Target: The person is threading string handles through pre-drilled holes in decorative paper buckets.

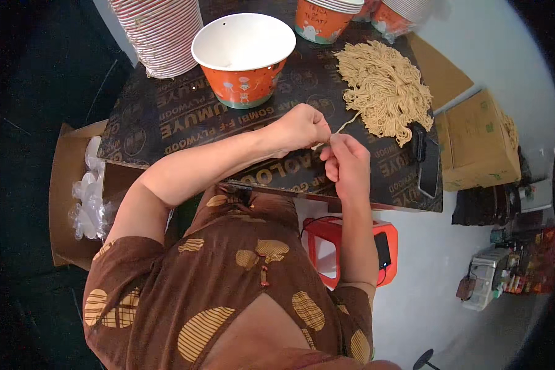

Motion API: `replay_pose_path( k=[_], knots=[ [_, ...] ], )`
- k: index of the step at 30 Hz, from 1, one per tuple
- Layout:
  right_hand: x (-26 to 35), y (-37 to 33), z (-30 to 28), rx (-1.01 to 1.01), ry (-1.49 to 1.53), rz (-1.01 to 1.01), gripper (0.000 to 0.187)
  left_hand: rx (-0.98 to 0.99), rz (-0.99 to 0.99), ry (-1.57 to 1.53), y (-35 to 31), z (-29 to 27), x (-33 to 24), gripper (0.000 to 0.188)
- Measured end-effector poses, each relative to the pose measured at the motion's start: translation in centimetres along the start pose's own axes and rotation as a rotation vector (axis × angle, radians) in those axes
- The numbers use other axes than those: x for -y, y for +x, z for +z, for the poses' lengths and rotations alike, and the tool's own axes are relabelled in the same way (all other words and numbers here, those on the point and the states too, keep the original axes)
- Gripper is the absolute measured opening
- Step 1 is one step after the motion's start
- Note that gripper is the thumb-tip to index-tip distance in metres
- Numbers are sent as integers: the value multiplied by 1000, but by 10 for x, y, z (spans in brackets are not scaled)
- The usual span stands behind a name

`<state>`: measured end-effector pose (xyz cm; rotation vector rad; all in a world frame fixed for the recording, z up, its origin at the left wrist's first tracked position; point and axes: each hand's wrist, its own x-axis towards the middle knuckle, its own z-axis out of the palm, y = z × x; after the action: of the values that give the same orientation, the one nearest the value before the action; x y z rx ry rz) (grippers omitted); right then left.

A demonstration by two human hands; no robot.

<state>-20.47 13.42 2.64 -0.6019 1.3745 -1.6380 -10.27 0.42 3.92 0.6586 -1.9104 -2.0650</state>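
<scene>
My left hand (pixel 301 128) and my right hand (pixel 349 161) are close together above the front part of the table. Both are closed, with fingertips pinching a thin beige cord (pixel 349 121). A bit of it shows between the hands, and its ends are partly hidden by my fingers. Just beyond my right hand lies a loose heap of beige cords (pixel 388 89). An orange paper bucket (pixel 243 85) with a white inside and a green base stands upright beyond my left hand. No handle shows on it.
Nested paper buckets (pixel 157 37) rise at the far left, with more orange buckets (pixel 319 23) at the back. A black stand-like object (pixel 427 163) sits at the table's right edge. Cardboard boxes flank the table, the left box (pixel 60 197) holding clear plastic pieces. A red stool (pixel 385 237) is below.
</scene>
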Motion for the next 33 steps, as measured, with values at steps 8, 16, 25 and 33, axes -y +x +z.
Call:
replay_pose_path(
  k=[8, 16, 25, 33],
  knots=[
    [10, -5, -26, -99, -408, -156, 14, -77, 4, -48, 6, -11, -1, 10],
    [32, -13, -28, -617, -1396, -990, 32, -69, 4, -11, -1, -14, -15, 13],
    [16, 6, 4, 73, -1049, -1057, 20, -15, 81, 136, -24, -13, -27, 12],
    [10, 9, 16, 45, -946, -1006, 8, -266, 623, 725, -61, -35, -47, 8]
  ],
)
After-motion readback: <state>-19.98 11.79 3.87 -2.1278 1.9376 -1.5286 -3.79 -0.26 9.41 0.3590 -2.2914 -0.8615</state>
